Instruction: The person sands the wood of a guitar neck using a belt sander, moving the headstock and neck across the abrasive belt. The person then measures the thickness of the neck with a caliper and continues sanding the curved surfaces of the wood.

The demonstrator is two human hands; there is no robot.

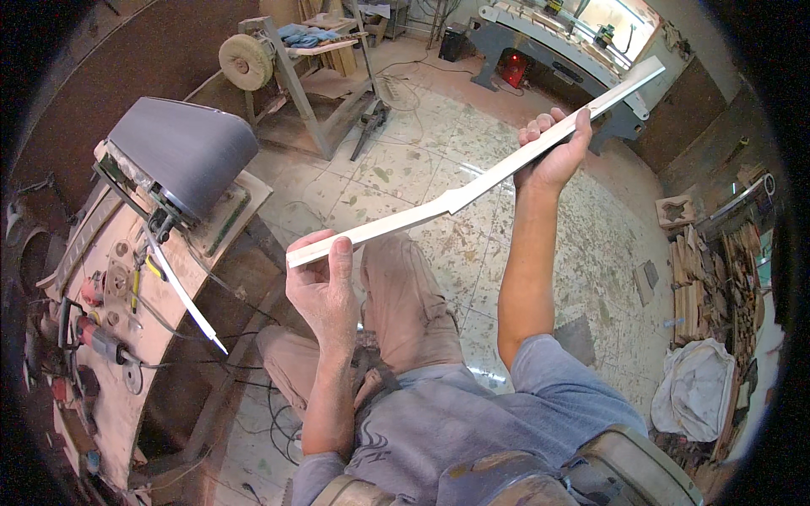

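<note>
Across my view runs a long, slim, pale wooden piece [396,221], raised at a slant above the floor. It has a small step and a slight bend near its middle. My left hand [325,291] is closed around its lower end, with the thumb lying along the near face. Farther right and higher up, my right hand [557,160] grips the same piece from below, fingers curled over the far side. The piece's far end sticks out past the right hand. My left hand is nearest the bench that carries a belt sander [186,152] with a dark grey belt.
Power tools, including a red and grey grinder [101,337], lie on the left bench [126,417]. From its edge juts a thin white strip [190,304]. Ahead stand a buffing wheel [246,62] and a grey-legged table [540,51]. Stacked wood scraps [696,278] and a white sack [693,390] line the right.
</note>
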